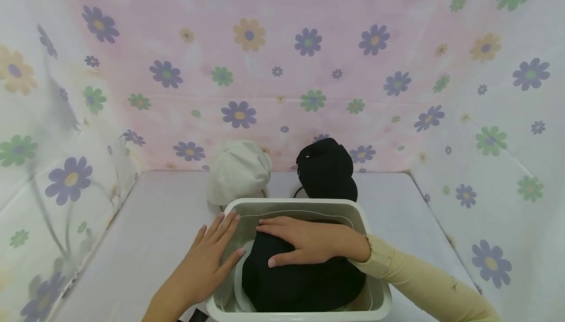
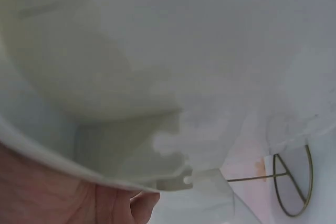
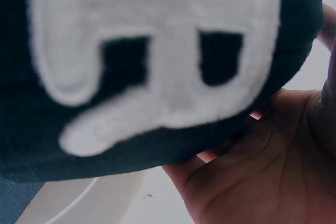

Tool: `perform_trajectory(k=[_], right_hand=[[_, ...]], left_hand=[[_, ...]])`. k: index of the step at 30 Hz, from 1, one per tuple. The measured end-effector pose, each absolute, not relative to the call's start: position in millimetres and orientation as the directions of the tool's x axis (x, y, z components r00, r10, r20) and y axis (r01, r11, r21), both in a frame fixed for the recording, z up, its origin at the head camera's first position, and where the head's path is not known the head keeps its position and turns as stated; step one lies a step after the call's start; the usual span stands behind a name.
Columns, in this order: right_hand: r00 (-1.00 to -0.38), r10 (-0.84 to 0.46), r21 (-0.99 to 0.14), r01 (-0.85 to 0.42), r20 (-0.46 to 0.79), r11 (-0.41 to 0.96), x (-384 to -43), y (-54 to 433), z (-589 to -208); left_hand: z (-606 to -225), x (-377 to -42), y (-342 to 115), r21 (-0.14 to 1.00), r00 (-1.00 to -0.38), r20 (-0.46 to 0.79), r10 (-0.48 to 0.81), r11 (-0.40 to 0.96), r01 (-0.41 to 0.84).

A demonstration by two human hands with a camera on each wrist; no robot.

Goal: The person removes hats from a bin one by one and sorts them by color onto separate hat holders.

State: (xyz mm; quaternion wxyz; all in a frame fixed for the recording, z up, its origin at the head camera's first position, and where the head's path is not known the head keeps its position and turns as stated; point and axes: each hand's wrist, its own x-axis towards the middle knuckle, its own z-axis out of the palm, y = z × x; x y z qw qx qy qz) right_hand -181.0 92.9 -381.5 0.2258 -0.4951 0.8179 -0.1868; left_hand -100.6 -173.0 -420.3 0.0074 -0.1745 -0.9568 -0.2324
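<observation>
A black cap [image 1: 282, 283] lies in a white plastic bin [image 1: 300, 316]. The right wrist view shows thick white embroidered lettering [image 3: 178, 77] on its front. My right hand [image 1: 315, 239] rests across the top of the cap, fingers extended to the left and thumb spread towards me; part of the palm [image 3: 257, 166] shows below the cap in the right wrist view. At the bin's left rim lies my left hand [image 1: 205, 258], fingers straight, pointing to the far left corner. The left wrist view shows part of that hand [image 2: 79, 198] beside a pale curved wall.
Behind the bin, a white cap [image 1: 240, 170] and another black cap [image 1: 326, 170] sit on stands; a thin metal ring base [image 2: 291, 182] shows in the left wrist view. The white tabletop [image 1: 128, 243] is bordered by flowered cloth walls [image 1: 282, 67].
</observation>
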Motion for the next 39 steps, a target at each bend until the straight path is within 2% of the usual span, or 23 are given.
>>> perform_trajectory(k=[6, 20, 27, 31, 35, 39], right_hand=[[-0.401, -0.901, -0.518, -0.743, -0.165, 0.425, -179, 90, -384], [-0.310, -0.941, -0.365, -0.867, -0.135, 0.338, -176, 68, -387], [-0.371, -0.920, -0.244, -0.887, -0.129, 0.392, -170, 63, -388], [-0.401, -0.913, -0.194, -0.892, -0.078, 0.409, -169, 62, -389], [-0.423, -0.906, -0.177, -0.890, -0.027, 0.421, -169, 62, -389], [-0.432, -0.901, -0.172, -0.885, -0.043, 0.433, -168, 62, -388]], left_hand=[[-422, -99, -170, 0.431, -0.941, 0.092, 0.325, 0.839, 0.332], [-424, -97, -167, 0.390, -0.940, 0.109, 0.322, 0.856, 0.339], [-423, -98, -166, 0.380, -0.940, 0.101, 0.326, 0.861, 0.339], [-423, -98, -166, 0.371, -0.939, 0.116, 0.325, 0.862, 0.344], [-422, -98, -166, 0.372, -0.939, 0.126, 0.322, 0.862, 0.345], [-425, -97, -166, 0.375, -0.940, 0.129, 0.315, 0.862, 0.340]])
